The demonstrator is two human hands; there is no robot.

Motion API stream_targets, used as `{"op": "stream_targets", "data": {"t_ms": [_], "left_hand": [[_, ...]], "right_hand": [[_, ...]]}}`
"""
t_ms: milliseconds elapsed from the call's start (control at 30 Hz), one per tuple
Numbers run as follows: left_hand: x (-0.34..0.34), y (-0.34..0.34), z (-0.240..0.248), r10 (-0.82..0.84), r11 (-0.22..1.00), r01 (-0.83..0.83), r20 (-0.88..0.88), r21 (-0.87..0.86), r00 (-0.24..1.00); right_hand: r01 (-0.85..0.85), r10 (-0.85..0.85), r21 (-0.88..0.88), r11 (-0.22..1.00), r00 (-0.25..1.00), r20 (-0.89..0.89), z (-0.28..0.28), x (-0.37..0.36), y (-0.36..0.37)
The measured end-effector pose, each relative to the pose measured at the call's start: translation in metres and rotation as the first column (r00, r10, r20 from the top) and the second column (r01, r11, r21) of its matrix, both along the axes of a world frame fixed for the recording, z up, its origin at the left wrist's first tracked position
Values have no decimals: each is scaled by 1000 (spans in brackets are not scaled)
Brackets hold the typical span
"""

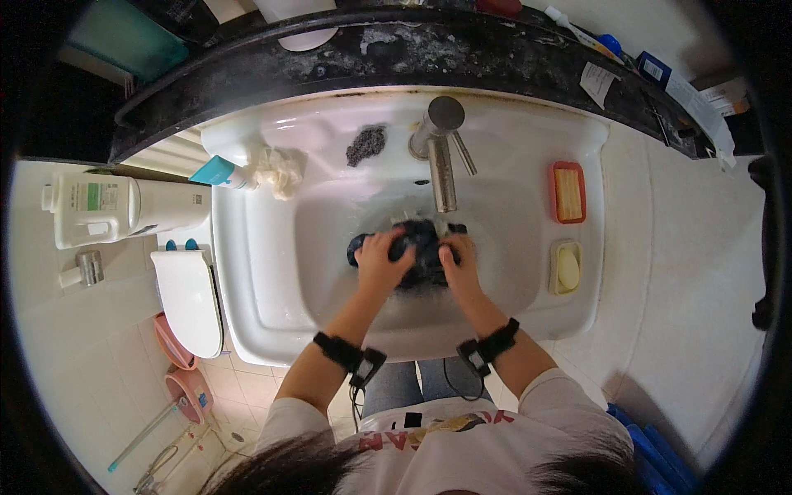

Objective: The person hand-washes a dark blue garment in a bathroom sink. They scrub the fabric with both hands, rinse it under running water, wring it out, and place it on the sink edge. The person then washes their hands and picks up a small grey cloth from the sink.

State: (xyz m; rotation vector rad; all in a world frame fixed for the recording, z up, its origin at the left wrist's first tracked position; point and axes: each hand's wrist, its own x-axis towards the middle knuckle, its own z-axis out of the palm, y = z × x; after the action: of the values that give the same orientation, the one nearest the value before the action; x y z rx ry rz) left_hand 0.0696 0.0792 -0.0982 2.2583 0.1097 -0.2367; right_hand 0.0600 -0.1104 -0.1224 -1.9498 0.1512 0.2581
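A bunched dark cloth (423, 246), wet and nearly black, lies low in the white sink (318, 239), beneath the spout of the metal faucet (444, 169). Its exact kind cannot be made out. My left hand (381, 261) is closed over the cloth's left part, thumb toward the middle. On the other side, my right hand (460, 262) grips the right part with bent fingers and thumb. Shallow, cloudy water seems to surround the cloth. Both forearms reach over the sink's near rim, each with a black strapped device.
On the sink's right rim are a red brush (568, 192) and a soap dish (565, 266) with yellowish soap. A dark scrubber (366, 145), a pale mesh puff (278, 172) and a blue-capped tube (223, 173) lie along the back left. A dark shelf (346, 62) overhangs the far side.
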Motion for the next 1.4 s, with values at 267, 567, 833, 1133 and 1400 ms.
{"op": "stream_targets", "data": {"t_ms": [267,567,833,1133,1400], "left_hand": [[-18,-6,-18,-230,922,254,-116,293,966],[56,-5,-60,-286,862,359,-241,359,928],[84,5,-36,-71,997,60,-321,-43,944],[-19,-2,0,-224,958,227,-34,178,974],[23,-11,-42,-324,859,373,-192,350,926]], "right_hand": [[-366,352,-516,774,927,-130,2,-6,1],[-444,364,-696,564,890,-273,-64,48,15],[-162,148,-298,941,986,-71,-70,84,-1],[-195,225,-305,932,972,66,26,-19,1],[-386,405,-698,603,902,-149,-38,24,11]]}}
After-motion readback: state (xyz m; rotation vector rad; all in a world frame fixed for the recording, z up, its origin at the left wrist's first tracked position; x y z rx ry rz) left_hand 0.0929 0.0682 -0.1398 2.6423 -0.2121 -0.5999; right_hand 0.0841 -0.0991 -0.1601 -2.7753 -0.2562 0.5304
